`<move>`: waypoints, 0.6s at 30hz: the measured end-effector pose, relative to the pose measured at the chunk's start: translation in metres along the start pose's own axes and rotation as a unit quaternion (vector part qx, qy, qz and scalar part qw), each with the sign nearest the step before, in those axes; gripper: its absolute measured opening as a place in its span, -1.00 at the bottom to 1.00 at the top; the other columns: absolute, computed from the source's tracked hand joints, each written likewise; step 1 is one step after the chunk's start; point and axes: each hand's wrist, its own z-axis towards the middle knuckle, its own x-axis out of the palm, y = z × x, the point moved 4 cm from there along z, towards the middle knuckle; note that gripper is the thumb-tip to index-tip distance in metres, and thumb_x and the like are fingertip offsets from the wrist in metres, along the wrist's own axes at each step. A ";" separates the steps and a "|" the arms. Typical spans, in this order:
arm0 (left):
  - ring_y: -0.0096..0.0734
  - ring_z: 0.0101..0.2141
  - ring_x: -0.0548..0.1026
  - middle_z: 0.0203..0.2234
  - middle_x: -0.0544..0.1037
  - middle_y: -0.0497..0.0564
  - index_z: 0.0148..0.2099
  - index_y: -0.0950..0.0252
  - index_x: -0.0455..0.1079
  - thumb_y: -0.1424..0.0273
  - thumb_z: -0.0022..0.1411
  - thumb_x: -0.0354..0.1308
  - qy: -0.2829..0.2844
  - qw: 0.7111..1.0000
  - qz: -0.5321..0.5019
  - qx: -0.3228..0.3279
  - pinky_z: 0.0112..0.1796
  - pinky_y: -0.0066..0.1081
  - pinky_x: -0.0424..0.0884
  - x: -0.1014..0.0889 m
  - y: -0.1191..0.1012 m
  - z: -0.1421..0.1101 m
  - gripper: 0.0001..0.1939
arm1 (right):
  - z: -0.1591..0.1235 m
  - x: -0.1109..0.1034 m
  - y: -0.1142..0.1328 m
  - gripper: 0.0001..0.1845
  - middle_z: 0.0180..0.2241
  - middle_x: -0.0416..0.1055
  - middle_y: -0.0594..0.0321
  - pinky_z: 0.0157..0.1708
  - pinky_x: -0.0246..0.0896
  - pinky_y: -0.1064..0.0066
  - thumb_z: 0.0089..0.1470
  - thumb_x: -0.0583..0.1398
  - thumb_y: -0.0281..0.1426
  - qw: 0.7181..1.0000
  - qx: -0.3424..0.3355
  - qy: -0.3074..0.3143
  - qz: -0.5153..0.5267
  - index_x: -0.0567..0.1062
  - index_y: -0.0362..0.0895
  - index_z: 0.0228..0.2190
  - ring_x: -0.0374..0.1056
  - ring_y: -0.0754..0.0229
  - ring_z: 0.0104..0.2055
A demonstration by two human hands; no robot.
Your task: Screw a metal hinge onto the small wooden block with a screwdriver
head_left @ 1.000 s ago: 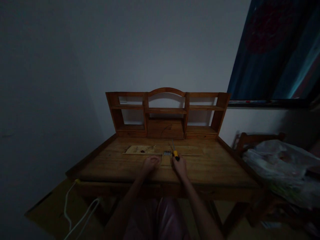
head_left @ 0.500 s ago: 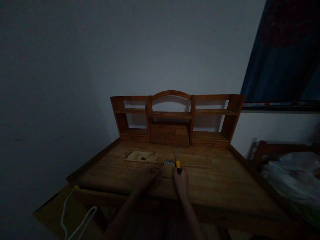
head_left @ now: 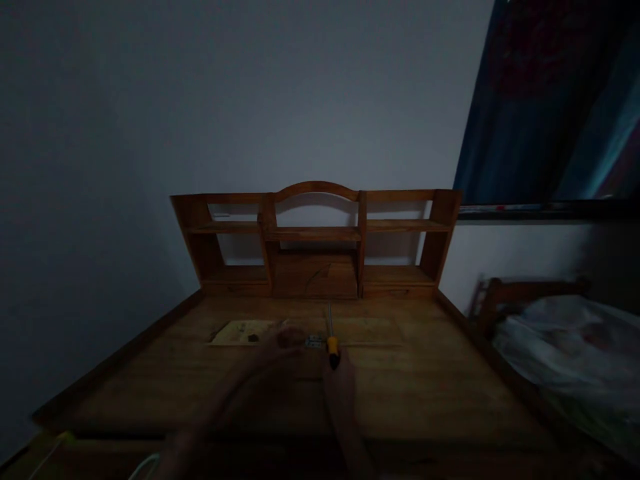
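The room is dim. My right hand (head_left: 340,383) is closed round a screwdriver (head_left: 332,337) with a yellow and black handle; its metal shaft points away from me across the wooden desk (head_left: 425,387). Just left of the handle lies a small metal hinge (head_left: 315,342). My left hand (head_left: 280,343) is blurred by motion and reaches over the desk beside a flat wooden board (head_left: 240,331); its fingers cannot be made out.
A wooden shelf unit (head_left: 315,240) with an arched top stands at the back of the desk against the wall. A white plastic-covered heap (head_left: 565,360) and a wooden frame (head_left: 520,290) sit at the right. A dark curtain (head_left: 555,100) hangs upper right.
The view has drawn closer to the desk and shifted. My left hand has moved forward and left toward the flat board. My right hand keeps the screwdriver in the same spot by the hinge.
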 end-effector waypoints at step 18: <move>-0.35 -0.48 0.38 -0.52 0.44 0.00 -0.39 0.26 0.37 0.20 0.37 -0.05 -0.043 0.980 0.193 0.019 -0.37 -0.40 0.14 -0.001 0.002 0.013 -0.65 | 0.000 -0.010 0.005 -0.63 -0.42 0.51 0.18 -0.36 0.22 0.39 0.13 0.15 -0.14 0.997 -0.008 -0.064 0.038 0.52 -0.19 -0.25 0.40 0.11 -0.36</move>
